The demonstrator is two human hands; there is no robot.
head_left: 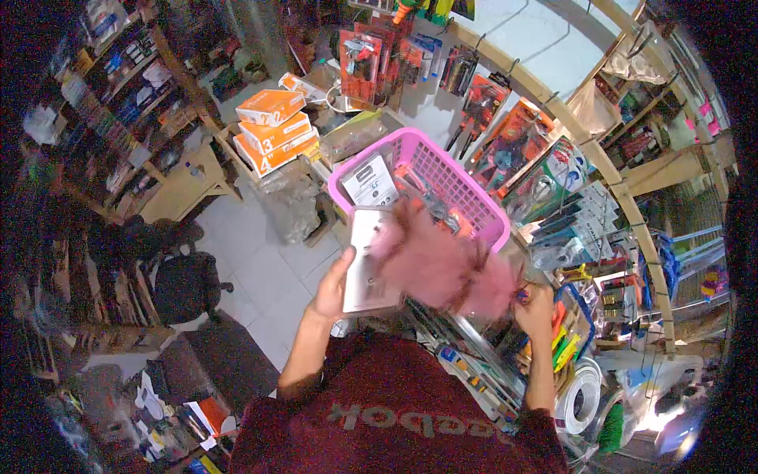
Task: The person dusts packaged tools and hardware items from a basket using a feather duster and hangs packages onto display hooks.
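Note:
My left hand [332, 289] is closed around the edge of a flat white box [365, 268] with small dark marks on its face. A dusty pink cloth [450, 265], smeared by motion, spreads from the box's right side toward my right hand [537, 310]. My right hand is closed at the cloth's right end. Just beyond the box stands a pink plastic basket [341, 175]. Inside it are a white printed packet [371, 183] and several packaged items, partly hidden by the cloth.
Orange boxes [272, 138] marked with sizes are stacked left of the basket. Packaged tools [482, 103] hang on a rack behind and to the right. A coil of white tubing [580, 399] sits at lower right. A black chair [188, 284] stands on the tiled floor.

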